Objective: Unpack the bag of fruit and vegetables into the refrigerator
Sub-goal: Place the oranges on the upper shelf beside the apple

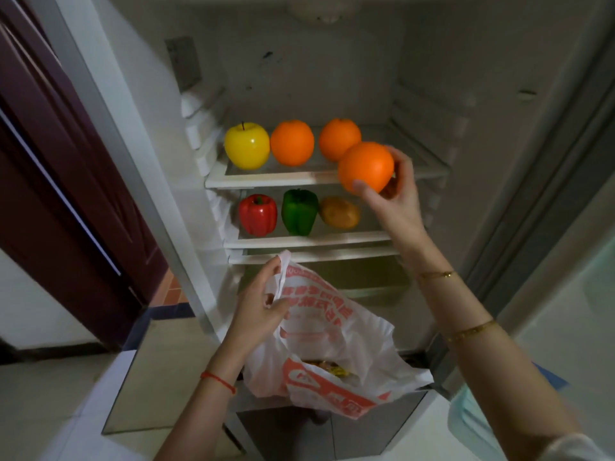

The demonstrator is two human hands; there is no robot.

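The right hand [396,194] had its fingers curled around an orange [365,168] by the top shelf [266,179], and should set it down gently, while the left hand [263,304] pinched the bag [332,341].

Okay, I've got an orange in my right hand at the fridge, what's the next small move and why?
Probably set the held orange on the upper shelf, right of the two oranges already there. The right hand hovers at that shelf's front edge, fruit fills its left side, and the right end looks free.
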